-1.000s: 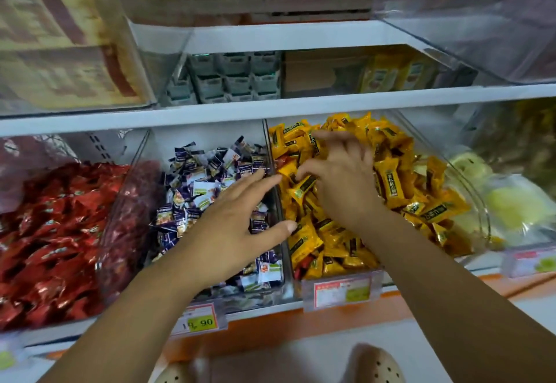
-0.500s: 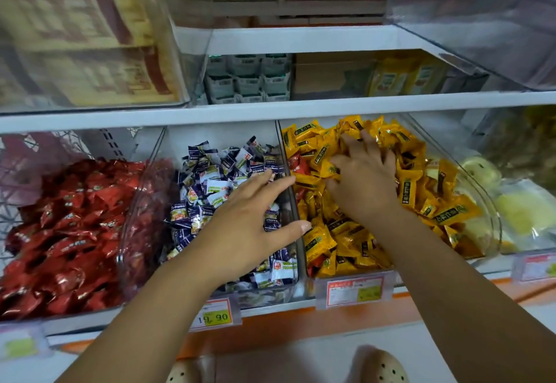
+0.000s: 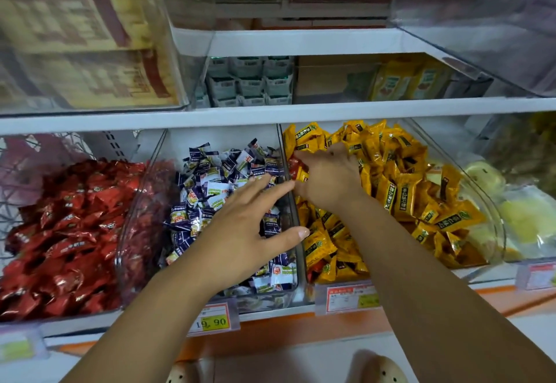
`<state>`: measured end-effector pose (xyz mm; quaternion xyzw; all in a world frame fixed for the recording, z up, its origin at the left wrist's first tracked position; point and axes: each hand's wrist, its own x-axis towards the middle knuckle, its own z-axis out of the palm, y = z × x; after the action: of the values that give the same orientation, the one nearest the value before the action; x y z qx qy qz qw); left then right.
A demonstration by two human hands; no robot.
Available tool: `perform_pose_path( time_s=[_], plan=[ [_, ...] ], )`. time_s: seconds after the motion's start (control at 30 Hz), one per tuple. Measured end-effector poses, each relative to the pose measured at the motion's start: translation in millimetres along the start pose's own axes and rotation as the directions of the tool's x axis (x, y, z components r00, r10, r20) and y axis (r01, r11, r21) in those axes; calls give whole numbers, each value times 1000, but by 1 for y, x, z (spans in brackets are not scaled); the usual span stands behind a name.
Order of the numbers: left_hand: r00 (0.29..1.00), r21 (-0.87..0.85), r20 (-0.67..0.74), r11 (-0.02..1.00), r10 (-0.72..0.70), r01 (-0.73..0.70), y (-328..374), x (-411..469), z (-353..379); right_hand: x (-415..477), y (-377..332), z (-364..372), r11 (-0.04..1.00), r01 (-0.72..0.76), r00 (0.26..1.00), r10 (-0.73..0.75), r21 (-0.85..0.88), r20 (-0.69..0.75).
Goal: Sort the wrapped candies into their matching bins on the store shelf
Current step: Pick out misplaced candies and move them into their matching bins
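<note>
Tag (image 3: pixel 214 320) reads 19.90; right hand (image 3: pixel 328 178) pinches red candy (image 3: pixel 296 168).

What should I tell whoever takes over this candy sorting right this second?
Right hand: in the yellow bin, at its left wall, pinching a stray red candy.
Left hand: open, fingers spread above the purple-and-white candies, holding nothing.
Done: the stray is gripped but not yet lifted clear.
Left: carry it to the red candies in the far-left bin, then check the yellow bin's front left corner, where another reddish wrapper seems to sit.
</note>
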<state>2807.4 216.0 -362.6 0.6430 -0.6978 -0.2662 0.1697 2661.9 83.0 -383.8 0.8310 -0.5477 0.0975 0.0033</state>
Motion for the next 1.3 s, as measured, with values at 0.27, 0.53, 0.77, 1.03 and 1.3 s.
perform_pose_path(
  time_s=[0.27, 0.53, 0.77, 1.03, 1.3],
  plan=[
    [1000, -11, 13, 1000, 10, -10, 0, 1, 0, 3, -5, 3, 999, -30, 1000, 30, -17, -3],
    [1000, -22, -6, 1000, 4, -4, 2, -1, 3, -1, -7, 7, 997, -49, 993, 54, 51, -104],
    [998, -111, -53, 993, 22, -28, 1, 3, 2, -8, 7, 1, 882, -7, 974, 114, 472, -197],
    [932, -315, -361, 937, 27, -149, 17, 15, 1, -55, 17, -63, 468, 0, 999, -35, 884, 19],
    [956, -518, -288, 831, 53, -202, 26, 18, 4, -68, 11, -70, 353, -64, 983, -136, 934, 119]
  ],
)
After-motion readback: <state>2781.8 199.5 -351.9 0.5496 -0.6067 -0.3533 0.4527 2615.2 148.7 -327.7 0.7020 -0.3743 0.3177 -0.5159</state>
